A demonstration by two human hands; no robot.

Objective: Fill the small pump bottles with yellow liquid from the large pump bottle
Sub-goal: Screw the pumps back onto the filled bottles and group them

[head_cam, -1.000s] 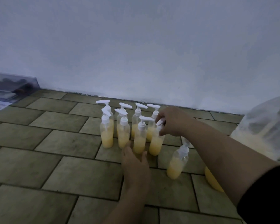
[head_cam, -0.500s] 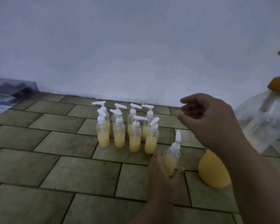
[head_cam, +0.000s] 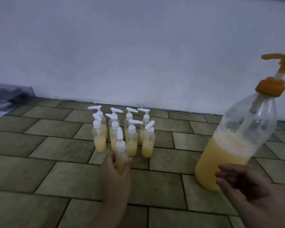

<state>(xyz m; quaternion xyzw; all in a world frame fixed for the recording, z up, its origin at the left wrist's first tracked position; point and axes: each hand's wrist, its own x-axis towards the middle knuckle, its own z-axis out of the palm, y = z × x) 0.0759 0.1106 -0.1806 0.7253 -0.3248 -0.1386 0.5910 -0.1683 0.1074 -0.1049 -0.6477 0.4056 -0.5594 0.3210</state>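
Note:
Several small clear pump bottles with white pumps and yellow liquid stand clustered on the tiled floor near the wall. My left hand grips one more small pump bottle just in front of the cluster, blurred by motion. The large clear pump bottle with an orange cap and pump stands at the right, about half full of yellow liquid. My right hand hovers in front of its base with fingers loosely spread, holding nothing.
A pale wall runs behind the bottles. A clear plastic box with dark contents sits at the far left against the wall. Tiled floor stretches in front and to the left.
My left hand has carried the small bottle leftward, up to the front of the cluster. My right hand dropped from above to low beside the large bottle's base. The view shifted right.

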